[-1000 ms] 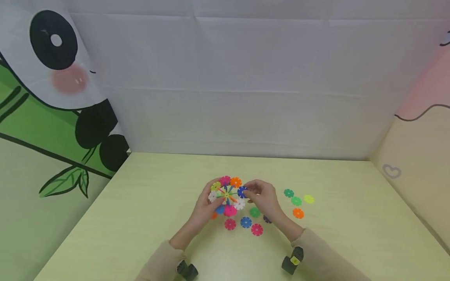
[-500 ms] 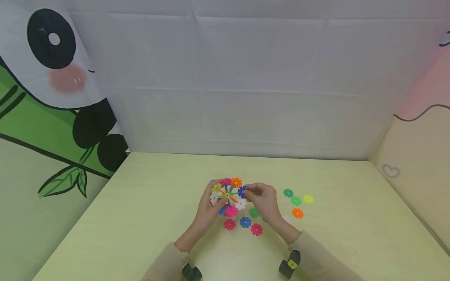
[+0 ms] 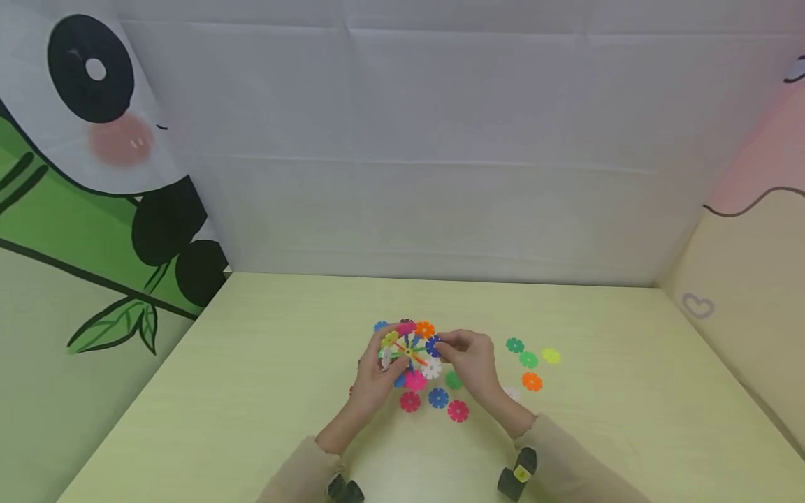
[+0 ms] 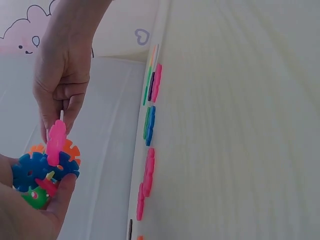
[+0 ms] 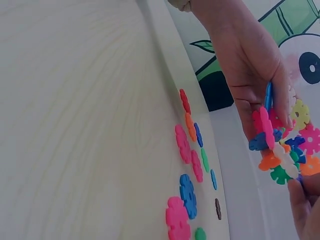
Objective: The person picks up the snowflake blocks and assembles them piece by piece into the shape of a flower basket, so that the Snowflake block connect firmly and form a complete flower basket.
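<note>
Above the table, my left hand (image 3: pixel 372 384) holds a ring-like build of interlocking notched plastic discs (image 3: pixel 415 381), its thumb against the middle. Pink, orange, yellow, white and blue discs make up the ring, with several discs on edge at the centre. My right hand (image 3: pixel 476 362) pinches a dark blue notched disc (image 3: pixel 432 345) at the ring's right side; whether it is slotted in is too small to tell. In the right wrist view the build (image 5: pixel 287 145) sits between the left hand (image 5: pixel 252 70) and right fingertips (image 5: pixel 300 200). The left palm hides part of it.
Loose discs lie on the pale table (image 3: pixel 251 391): pink (image 3: pixel 458 411), blue (image 3: pixel 438 398) and green (image 3: pixel 453 380) in front, orange (image 3: pixel 532 381) and yellow (image 3: pixel 550 356) to the right. More discs lie behind the left hand. Printed cloth walls stand at the back and sides.
The left hand and the build have shifted slightly right and toward the person. My right hand has lowered a little, still pinching the dark blue disc at the ring's edge.
</note>
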Demonstrator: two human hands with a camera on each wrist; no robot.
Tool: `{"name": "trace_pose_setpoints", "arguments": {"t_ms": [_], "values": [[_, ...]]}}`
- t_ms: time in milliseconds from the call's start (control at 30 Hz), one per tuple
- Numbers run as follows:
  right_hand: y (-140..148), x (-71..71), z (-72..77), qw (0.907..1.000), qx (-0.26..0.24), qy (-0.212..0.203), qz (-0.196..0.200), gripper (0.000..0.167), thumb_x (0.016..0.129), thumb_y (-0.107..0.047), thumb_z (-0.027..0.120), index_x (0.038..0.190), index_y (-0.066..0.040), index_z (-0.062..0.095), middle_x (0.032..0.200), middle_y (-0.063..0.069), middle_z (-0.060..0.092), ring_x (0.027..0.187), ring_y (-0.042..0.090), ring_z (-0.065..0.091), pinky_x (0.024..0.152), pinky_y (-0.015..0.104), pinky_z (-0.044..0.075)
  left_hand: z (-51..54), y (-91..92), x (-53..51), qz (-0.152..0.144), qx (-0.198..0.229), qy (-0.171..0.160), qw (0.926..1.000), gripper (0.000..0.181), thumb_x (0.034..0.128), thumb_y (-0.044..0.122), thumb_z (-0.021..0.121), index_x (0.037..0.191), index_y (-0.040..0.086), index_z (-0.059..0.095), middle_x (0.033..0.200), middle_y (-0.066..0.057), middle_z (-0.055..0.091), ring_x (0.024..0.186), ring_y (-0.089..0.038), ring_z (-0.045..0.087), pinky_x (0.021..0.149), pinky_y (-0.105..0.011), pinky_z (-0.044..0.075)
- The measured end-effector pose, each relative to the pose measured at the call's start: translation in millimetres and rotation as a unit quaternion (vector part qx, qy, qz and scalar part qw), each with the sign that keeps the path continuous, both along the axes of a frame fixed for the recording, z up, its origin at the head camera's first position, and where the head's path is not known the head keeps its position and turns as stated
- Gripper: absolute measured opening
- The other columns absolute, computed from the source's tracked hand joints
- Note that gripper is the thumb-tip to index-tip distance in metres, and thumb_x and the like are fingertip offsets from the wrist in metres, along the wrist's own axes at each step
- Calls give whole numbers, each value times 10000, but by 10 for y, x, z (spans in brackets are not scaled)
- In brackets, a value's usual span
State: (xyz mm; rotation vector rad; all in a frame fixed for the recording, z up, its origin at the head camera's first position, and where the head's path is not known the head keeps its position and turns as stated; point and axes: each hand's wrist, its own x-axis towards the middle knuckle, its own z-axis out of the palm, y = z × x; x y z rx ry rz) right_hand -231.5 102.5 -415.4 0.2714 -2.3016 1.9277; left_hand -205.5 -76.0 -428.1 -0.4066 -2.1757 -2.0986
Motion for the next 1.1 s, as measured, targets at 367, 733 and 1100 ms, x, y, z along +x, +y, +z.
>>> {"name": "trace_pose_setpoints", "arguments": {"t_ms": [367, 733, 1100], "values": [[114, -40, -38, 9996, -180, -180, 155, 123, 846, 65, 667, 968, 78, 679, 843, 138, 678, 752, 262, 671, 656, 336, 565, 5, -34, -53, -165, -614, 81, 9979, 511, 955, 88, 578, 1429, 128, 392, 1451, -111, 362, 1195, -316, 467, 932, -439, 458], [255, -97, -73, 9911, 449, 661, 1068, 300, 877, 18, 655, 1173, 34, 611, 989, 141, 602, 749, 305, 639, 629, 296, 560, 102, -77, -70, -425, -1015, 230, 9937, 371, 938, 33, 586, 1306, 49, 538, 1386, -178, 458, 1246, -384, 426, 949, -550, 413], [294, 35, 75, 9817, 948, 1449, 797, 143, 874, 76, 625, 1010, 50, 661, 912, 162, 653, 737, 340, 636, 622, 364, 562, 71, -112, -69, -370, -1195, 133, 9921, 464, 923, 62, 624, 1365, 49, 484, 1415, -167, 417, 1048, -396, 575, 746, -405, 552]]}}
